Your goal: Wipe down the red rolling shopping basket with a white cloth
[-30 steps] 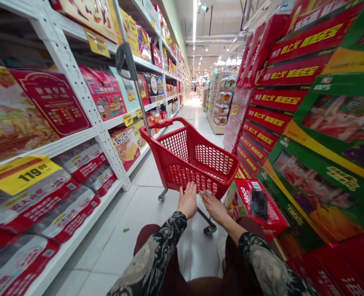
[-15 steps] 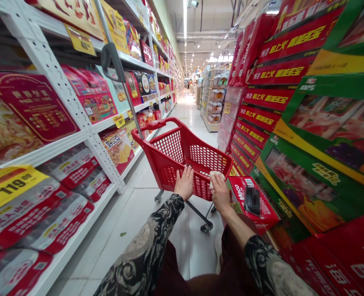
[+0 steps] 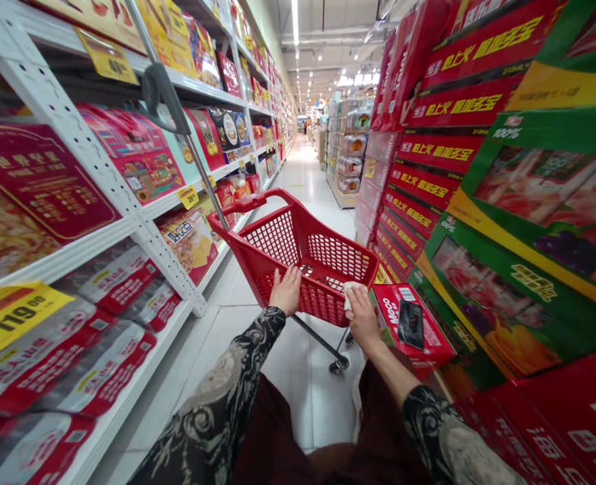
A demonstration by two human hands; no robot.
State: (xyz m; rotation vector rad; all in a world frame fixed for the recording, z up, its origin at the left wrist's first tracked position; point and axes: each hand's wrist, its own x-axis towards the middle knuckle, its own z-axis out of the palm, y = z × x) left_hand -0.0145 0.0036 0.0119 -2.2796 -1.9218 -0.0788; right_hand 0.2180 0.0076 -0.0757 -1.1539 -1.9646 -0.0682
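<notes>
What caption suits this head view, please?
Left hand and right hand, with a white cloth, touch a red plastic mesh cart.

Both hands have climbed the red basket's near wall: left hand flat higher up, right hand pressing its white cloth near the rim.

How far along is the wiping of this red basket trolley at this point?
Done: nothing that can be proven. The red basket trolley shows no wet or visibly cleaned patch.
In hand: the right hand presses a pale cloth on the near rim. The left hand lies flat against the near wall.
Left: cannot tell. The rest of the trolley looks no different from the part under the cloth.
</notes>
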